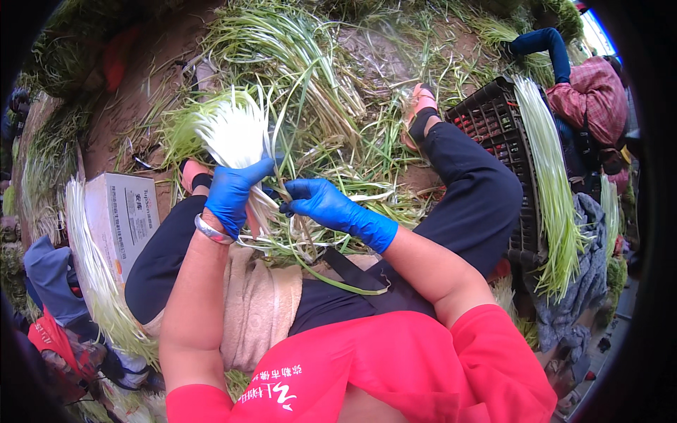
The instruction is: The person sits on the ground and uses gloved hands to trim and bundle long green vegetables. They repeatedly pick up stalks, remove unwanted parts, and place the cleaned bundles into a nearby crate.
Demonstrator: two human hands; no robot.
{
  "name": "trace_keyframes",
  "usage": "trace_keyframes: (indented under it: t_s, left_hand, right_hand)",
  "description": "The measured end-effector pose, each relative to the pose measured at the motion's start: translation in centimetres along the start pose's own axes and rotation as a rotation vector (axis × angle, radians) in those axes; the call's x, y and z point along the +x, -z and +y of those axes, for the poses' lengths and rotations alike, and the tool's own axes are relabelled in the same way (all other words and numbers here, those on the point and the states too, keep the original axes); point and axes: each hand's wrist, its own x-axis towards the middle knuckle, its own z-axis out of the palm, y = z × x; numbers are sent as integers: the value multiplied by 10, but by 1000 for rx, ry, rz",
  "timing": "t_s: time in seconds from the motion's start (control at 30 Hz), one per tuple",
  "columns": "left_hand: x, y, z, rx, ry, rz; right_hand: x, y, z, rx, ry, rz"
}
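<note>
My left hand, in a blue glove with a bracelet at the wrist, is closed around a bundle of white-stemmed leafy stalks, their pale green leaves fanned out to the left. Close on its right, my right hand, also gloved in blue, pinches a thin stalk between thumb and fingers. A long green leaf trails from there over my lap. Beyond both hands lies a pile of untrimmed green stalks on the ground.
A white cardboard box with stalks laid on it stands at left. At right is a black plastic crate bearing a long bundle of white stalks. A person in a checked shirt bends beyond it. Loose leaves litter the ground between my legs.
</note>
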Motion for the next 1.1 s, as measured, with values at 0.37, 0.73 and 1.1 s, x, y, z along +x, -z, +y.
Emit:
trace_keyframes:
  t_s: [0.37, 0.73, 1.1]
  left_hand:
    - [-3, -7, -4, -113, -138, 44]
    - [-5, 6, 24, -168, -152, 251]
    - [-12, 81, 79, -523, -451, 2]
  right_hand:
    - [51, -16, -33, 807, 78, 297]
    - [34, 8, -27, 673, 88, 389]
    - [-63, 125, 72, -1591, -828, 65]
